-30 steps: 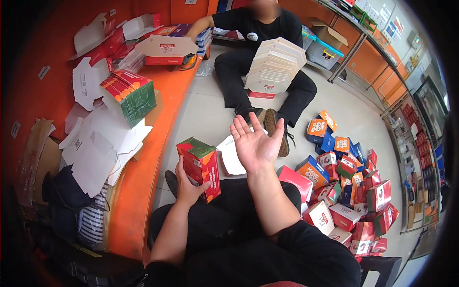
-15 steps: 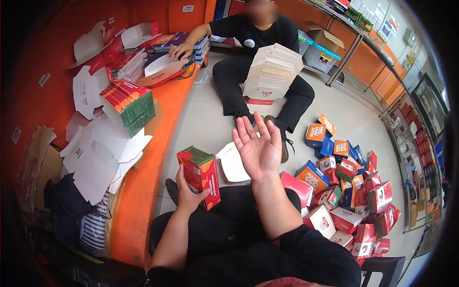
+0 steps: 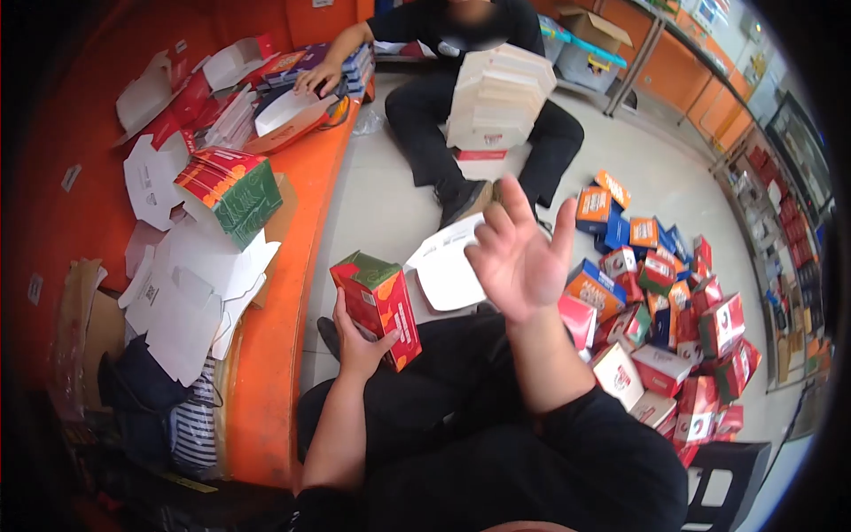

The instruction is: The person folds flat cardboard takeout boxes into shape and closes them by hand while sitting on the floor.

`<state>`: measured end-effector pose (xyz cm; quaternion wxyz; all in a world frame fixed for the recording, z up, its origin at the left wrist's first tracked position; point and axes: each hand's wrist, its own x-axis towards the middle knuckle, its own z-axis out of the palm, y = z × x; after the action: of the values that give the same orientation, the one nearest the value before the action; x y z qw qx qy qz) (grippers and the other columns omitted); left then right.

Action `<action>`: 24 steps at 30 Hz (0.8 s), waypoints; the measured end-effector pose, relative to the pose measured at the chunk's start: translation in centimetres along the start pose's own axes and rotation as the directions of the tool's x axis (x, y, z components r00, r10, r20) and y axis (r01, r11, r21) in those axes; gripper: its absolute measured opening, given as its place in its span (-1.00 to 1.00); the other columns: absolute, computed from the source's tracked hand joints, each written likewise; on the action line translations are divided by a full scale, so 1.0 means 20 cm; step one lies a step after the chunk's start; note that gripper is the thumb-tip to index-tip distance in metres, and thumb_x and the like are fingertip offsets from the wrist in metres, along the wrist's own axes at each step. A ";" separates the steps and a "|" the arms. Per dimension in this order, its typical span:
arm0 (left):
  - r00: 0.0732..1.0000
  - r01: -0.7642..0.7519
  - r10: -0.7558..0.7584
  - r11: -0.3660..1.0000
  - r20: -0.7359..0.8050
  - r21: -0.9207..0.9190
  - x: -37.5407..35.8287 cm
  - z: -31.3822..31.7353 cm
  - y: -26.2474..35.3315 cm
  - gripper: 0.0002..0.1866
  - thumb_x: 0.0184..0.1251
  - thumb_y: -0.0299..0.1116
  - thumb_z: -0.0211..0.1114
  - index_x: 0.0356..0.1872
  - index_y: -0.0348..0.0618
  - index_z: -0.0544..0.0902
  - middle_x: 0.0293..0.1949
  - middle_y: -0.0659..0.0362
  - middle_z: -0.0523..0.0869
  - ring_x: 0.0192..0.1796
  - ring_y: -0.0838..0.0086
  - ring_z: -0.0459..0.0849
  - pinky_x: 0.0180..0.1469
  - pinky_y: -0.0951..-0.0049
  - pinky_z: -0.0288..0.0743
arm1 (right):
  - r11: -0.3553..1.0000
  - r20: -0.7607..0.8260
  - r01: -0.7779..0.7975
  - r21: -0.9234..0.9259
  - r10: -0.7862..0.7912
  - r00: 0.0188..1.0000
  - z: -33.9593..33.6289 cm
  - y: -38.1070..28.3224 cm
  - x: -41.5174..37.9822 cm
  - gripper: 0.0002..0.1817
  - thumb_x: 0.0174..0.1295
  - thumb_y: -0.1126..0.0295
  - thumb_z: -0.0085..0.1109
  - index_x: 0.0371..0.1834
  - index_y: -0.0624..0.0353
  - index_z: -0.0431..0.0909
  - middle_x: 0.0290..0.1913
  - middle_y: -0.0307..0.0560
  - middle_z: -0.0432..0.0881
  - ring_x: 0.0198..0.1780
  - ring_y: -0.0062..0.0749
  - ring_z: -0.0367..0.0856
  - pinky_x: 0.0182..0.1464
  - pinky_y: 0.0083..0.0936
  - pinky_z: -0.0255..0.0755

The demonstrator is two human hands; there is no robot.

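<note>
My left hand [image 3: 362,348] is wrapped round the lower part of a red and green folded carton box [image 3: 381,306], held tilted above my lap. Raised in front of me, my right hand [image 3: 525,259] is empty, its palm up, with some fingers curled and the thumb and one finger stretched out. Behind it on the floor lies a flat white unfolded carton [image 3: 448,270], partly covered by that hand. To the right of my right forearm sits a heap of made-up boxes [image 3: 660,310] in red, white, blue and orange.
An orange bench [image 3: 306,222] on the left carries unfolded cartons [image 3: 191,284] and another red and green box [image 3: 232,191]. Opposite sits a person [image 3: 425,97] with one hand on the bench and a stack of cartons [image 3: 496,102] between their legs. A black chair [image 3: 731,479] stands at lower right.
My right hand has moved right, and some of its fingers have curled. The box in my left hand has shifted slightly right in view. The camera view has tilted down a little.
</note>
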<state>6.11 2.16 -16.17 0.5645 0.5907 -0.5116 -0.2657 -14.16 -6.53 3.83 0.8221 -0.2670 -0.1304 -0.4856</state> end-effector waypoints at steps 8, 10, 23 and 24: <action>1.000 -0.015 0.015 1.000 0.003 0.008 -0.01 0.00 0.01 0.21 -0.25 -0.15 0.55 0.38 -0.16 -0.14 0.23 -0.10 0.11 0.31 0.10 0.14 0.32 0.13 0.07 | 0.971 -0.878 0.004 -0.241 -0.220 0.425 -1.04 -0.14 -0.35 0.09 0.02 -0.52 -0.33 0.45 -0.09 -0.46 0.44 0.32 -0.38 0.43 0.23 -0.19 0.41 -0.15 -0.21; 1.000 -0.004 0.004 1.000 0.002 0.014 -0.01 0.00 0.03 0.21 -0.25 -0.15 0.55 0.38 -0.16 -0.14 0.23 -0.10 0.11 0.32 0.09 0.14 0.32 0.12 0.08 | 0.916 -0.694 0.009 -0.401 -0.311 0.650 -0.93 -0.15 -0.26 0.08 0.04 -0.50 -0.31 0.46 -0.09 -0.44 0.44 0.33 -0.36 0.42 0.23 -0.14 0.40 -0.14 -0.17; 1.000 0.006 -0.006 1.000 0.003 0.012 0.00 0.00 0.01 0.20 -0.23 -0.14 0.54 0.38 -0.15 -0.15 0.24 -0.11 0.11 0.32 0.09 0.13 0.32 0.12 0.08 | 0.933 -0.763 -0.032 -0.357 -0.273 0.586 -0.96 -0.10 -0.26 0.00 0.09 -0.46 -0.28 0.47 -0.10 -0.29 0.42 0.30 -0.17 0.33 0.13 0.14 0.30 -0.25 0.10; 1.000 0.013 -0.013 1.000 0.004 0.014 0.00 0.00 0.01 0.20 -0.23 -0.14 0.54 0.38 -0.15 -0.15 0.24 -0.11 0.11 0.32 0.09 0.13 0.32 0.12 0.09 | 0.932 -0.753 -0.030 -0.362 -0.273 0.599 -0.95 -0.09 -0.25 -0.01 0.10 -0.45 -0.30 0.47 -0.09 -0.28 0.42 0.31 -0.19 0.34 0.14 0.11 0.32 -0.23 0.06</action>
<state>6.02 2.29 -15.99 0.5576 0.5975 -0.5106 -0.2671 -19.09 -14.26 -13.62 0.6999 -0.1515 0.3138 -0.6234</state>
